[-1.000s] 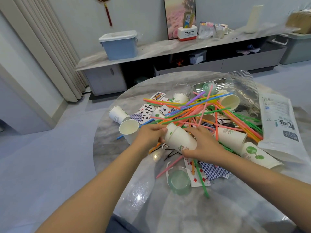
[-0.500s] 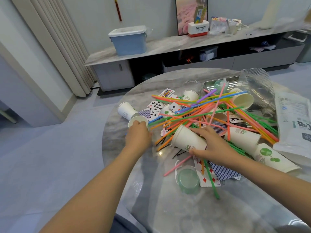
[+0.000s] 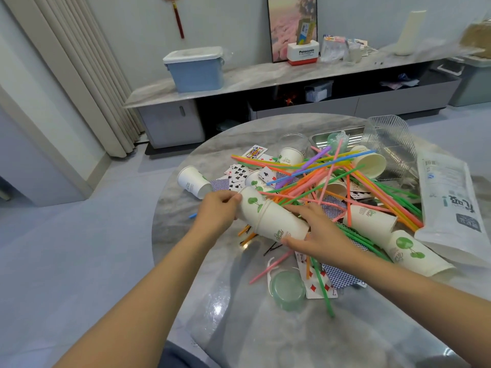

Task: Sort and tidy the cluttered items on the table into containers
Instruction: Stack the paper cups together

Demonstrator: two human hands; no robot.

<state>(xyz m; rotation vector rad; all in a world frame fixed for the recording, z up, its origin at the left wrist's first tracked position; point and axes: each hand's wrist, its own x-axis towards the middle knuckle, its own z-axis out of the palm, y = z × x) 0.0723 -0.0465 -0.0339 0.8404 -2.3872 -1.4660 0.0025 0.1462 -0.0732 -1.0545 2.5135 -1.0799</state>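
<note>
Since half a second ago the left hand [image 3: 219, 208] has carried a white paper cup with a green tree print [image 3: 251, 205] in from the left edge of the pile and pushed it into the mouth of the white paper cup with green lettering [image 3: 283, 227] that the right hand [image 3: 322, 235] holds. The two cups now lie nested above the round grey marble table [image 3: 186, 221], at the near-left fringe of the clutter.

Left hand: fingers curled round the base end of the inner cup. Right hand: fingers spread and partly open, cradling the outer cup's wall from below and behind.

The stack's long axis runs from upper left to lower right, tilted, base ends pointing apart, one toward each hand. The hands face each other along that axis, so a further push would seat the cups more deeply.

The next loose white paper cup [image 3: 194, 181] lies on its side just beyond the left hand, nearer that hand than the right. The coloured plastic straws [image 3: 332, 179] cross the pile behind the stack.
</note>
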